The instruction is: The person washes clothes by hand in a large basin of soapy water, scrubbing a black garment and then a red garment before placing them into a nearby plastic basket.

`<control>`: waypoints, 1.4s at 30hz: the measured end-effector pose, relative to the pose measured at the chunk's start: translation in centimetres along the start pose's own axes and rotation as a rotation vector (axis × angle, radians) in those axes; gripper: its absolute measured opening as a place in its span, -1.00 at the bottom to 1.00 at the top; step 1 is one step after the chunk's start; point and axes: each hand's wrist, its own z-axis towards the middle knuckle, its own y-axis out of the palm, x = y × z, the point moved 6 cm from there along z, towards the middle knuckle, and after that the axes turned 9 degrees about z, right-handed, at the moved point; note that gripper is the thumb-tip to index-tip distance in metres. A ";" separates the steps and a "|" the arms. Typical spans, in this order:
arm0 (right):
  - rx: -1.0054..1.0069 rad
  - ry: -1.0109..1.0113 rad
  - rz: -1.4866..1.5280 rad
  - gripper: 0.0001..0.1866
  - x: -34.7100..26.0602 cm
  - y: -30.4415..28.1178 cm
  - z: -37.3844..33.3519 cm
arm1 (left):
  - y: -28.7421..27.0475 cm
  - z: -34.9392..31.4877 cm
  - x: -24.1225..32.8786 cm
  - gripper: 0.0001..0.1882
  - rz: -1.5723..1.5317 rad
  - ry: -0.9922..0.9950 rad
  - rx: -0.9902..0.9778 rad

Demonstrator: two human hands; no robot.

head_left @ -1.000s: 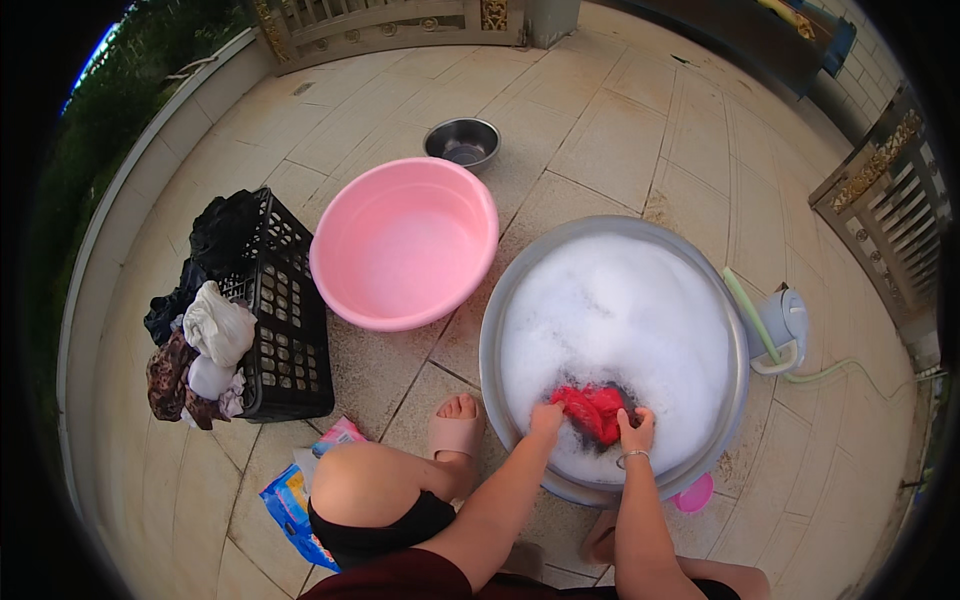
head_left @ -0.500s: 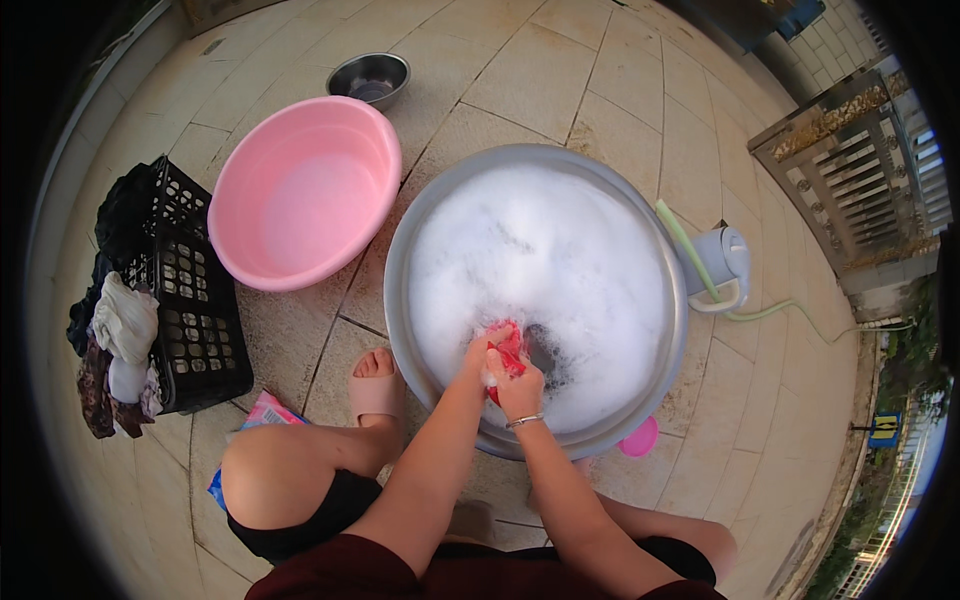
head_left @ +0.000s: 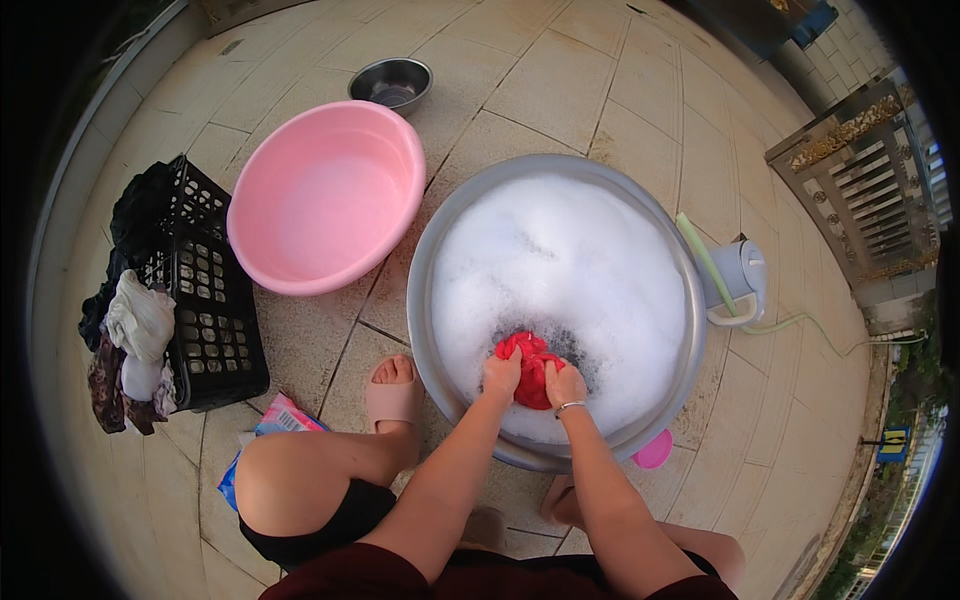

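A bunched red cloth (head_left: 532, 372), wet and crumpled, is stretched between my two hands over the near part of a large grey metal basin (head_left: 423, 370). White suds (head_left: 570, 260) fill most of the basin, with darker water showing around the cloth. My left hand (head_left: 502, 374) is closed on the cloth's left side. On its right side, my right hand (head_left: 566, 384) grips it, a bracelet at that wrist. Some fingertips are hidden in the cloth's folds.
Left of the basin stands a pink tub (head_left: 325, 200), with a steel bowl (head_left: 392, 84) behind it. A black crate (head_left: 215, 320) holds clothes (head_left: 140, 318) at far left. A grey pail (head_left: 735, 280) with a green hose stands right; a pink scoop (head_left: 653, 450) lies by the basin's rim.
My hands have moved apart from being pressed together, and the red cloth is now spread wider between them. The whole view has shifted slightly, so everything sits further right.
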 end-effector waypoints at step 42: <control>0.128 -0.153 0.233 -0.82 3.0 2.3 0.3 | -1.5 2.4 -0.5 -0.66 0.257 0.046 0.039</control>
